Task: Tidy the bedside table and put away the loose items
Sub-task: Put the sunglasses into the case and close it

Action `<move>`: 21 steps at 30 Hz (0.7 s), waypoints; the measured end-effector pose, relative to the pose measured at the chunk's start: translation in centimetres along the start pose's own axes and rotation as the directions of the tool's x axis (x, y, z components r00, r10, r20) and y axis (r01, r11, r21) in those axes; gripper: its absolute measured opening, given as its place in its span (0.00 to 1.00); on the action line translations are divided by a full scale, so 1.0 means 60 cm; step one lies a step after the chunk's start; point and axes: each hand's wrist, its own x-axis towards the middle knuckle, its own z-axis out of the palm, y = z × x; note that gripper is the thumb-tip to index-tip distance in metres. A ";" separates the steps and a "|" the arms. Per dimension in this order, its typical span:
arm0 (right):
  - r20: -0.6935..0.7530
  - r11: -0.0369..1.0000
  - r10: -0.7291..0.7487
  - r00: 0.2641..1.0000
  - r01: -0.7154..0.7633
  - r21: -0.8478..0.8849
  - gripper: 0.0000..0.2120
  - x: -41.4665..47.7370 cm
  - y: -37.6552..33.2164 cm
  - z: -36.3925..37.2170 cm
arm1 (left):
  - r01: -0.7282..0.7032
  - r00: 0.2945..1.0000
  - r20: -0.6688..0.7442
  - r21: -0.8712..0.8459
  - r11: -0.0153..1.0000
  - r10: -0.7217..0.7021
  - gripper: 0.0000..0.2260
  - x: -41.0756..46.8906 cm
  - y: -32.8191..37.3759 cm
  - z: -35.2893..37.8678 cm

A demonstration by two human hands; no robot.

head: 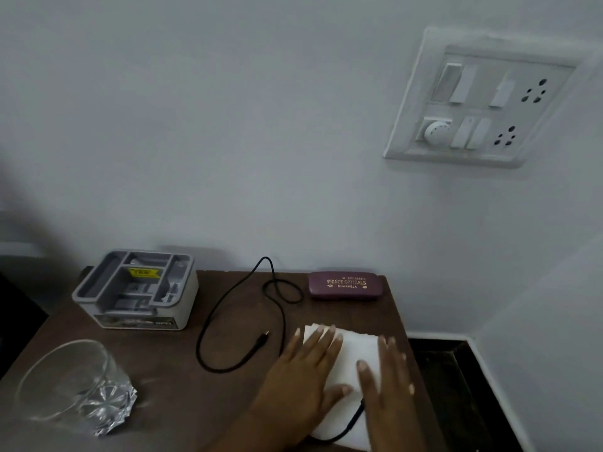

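Left hand [305,370] and right hand [386,375] both spread flat, gripping nothing, pressing white folded cloth [347,357] beneath palms. Black cable [241,321] trapped under cloth near right wrist. Advisable: free cable first, then square edges.

this looks like a bedroom corner in a home or a guest room. a small dark wooden bedside table [98,327] stands against a plain pale wall [228,125], and a white switchboard [479,99] with sockets, rocker switches and a round dial is set into that wall. personal things lie on the tabletop: a maroon spectacle case [344,286] printed with an optician's name, a black charging cable [241,321], a drinking glass [75,386] and a grey organiser box [137,288].
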 end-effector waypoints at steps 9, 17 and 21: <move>0.172 0.898 -0.088 0.981 0.153 -0.412 0.51 -0.058 -0.056 0.072 | 0.130 0.990 -0.052 0.045 0.990 -0.128 0.31 -0.087 -0.058 0.008; 0.146 0.848 -0.294 0.945 0.328 -0.417 0.41 -0.096 -0.141 0.141 | 0.260 0.953 -0.179 0.076 0.963 -0.243 0.30 -0.160 -0.142 -0.013; 0.163 0.832 -0.313 0.936 0.353 -0.427 0.41 -0.103 -0.156 0.175 | 0.280 0.939 -0.231 0.090 0.956 -0.254 0.29 -0.185 -0.165 -0.018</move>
